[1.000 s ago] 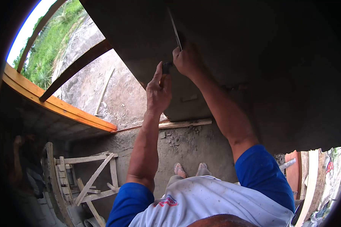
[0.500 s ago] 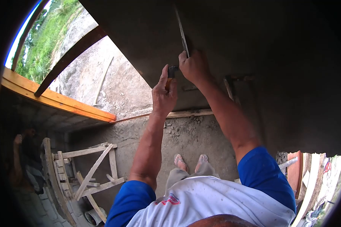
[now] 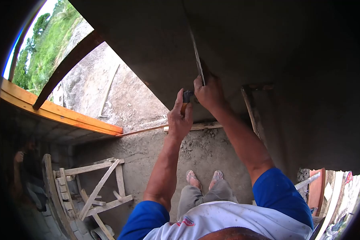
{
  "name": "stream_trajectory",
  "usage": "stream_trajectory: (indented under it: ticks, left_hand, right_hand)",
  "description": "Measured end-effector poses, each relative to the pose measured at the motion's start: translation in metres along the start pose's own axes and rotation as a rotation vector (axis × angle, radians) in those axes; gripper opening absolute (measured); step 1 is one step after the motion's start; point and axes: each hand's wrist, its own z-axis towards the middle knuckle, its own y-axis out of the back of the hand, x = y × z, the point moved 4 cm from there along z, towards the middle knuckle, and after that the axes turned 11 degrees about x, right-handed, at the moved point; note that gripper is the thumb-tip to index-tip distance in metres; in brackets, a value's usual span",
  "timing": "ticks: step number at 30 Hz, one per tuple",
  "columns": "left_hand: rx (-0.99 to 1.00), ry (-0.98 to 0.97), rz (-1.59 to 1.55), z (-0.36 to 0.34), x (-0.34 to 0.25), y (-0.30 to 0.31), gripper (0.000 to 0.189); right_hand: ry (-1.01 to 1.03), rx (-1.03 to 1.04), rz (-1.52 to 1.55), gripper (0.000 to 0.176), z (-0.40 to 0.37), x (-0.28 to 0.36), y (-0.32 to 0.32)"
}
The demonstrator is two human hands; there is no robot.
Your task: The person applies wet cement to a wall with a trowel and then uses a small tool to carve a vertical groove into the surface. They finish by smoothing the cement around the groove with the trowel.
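My right hand (image 3: pixel 209 93) is closed around the lower end of a long thin pale strip (image 3: pixel 196 54). The strip is seen nearly edge-on and runs up along a dark grey plastered wall (image 3: pixel 148 48); its far end fades into shadow. Just left of it, my left hand (image 3: pixel 180 121) grips a small black and orange tool (image 3: pixel 187 97), its thumb and fingers on either side. The tool's exact kind is not clear. Both hands are close together in front of the wall, near its slanting edge by the opening.
An orange wooden sill (image 3: pixel 60 113) and a dark curved bar (image 3: pixel 70 66) cross the opening at left. A rough wooden trestle (image 3: pixel 94 190) stands lower left, near another person (image 3: pixel 30 176) in shadow. A wooden frame piece (image 3: pixel 250 110) leans right of my right arm.
Both hands have come lower and slightly right, with the strip and the black and orange tool still in them. The view has shifted a little too.
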Motion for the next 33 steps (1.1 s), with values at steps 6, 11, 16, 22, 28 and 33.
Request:
stream_trajectory:
  ticks: [6,11,16,22,28,33]
  left_hand:
    - [0.032,0.014,0.002,-0.008,0.029,-0.016,0.053]
    - [0.049,0.066,0.047,-0.014,0.059,-0.029,0.052]
    - [0.041,0.039,0.022,-0.021,0.091,-0.045,0.051]
    - [0.090,0.096,0.013,-0.032,0.126,-0.064,0.052]
    - [0.104,0.114,0.007,-0.038,0.159,-0.081,0.054]
    - [0.090,0.073,0.011,-0.045,0.189,-0.096,0.054]
  right_hand:
    - [-0.022,0.012,0.036,0.050,-0.020,-0.030,-0.022]
    - [-0.061,0.029,0.017,0.052,-0.036,-0.050,-0.039]
    - [-0.080,0.056,0.008,0.055,-0.055,-0.077,-0.060]
    - [-0.082,0.071,0.038,0.057,-0.079,-0.111,-0.084]
    - [-0.056,0.003,0.041,0.005,-0.099,-0.139,-0.103]
    - [-0.121,0.117,-0.011,0.059,-0.121,-0.169,-0.125]
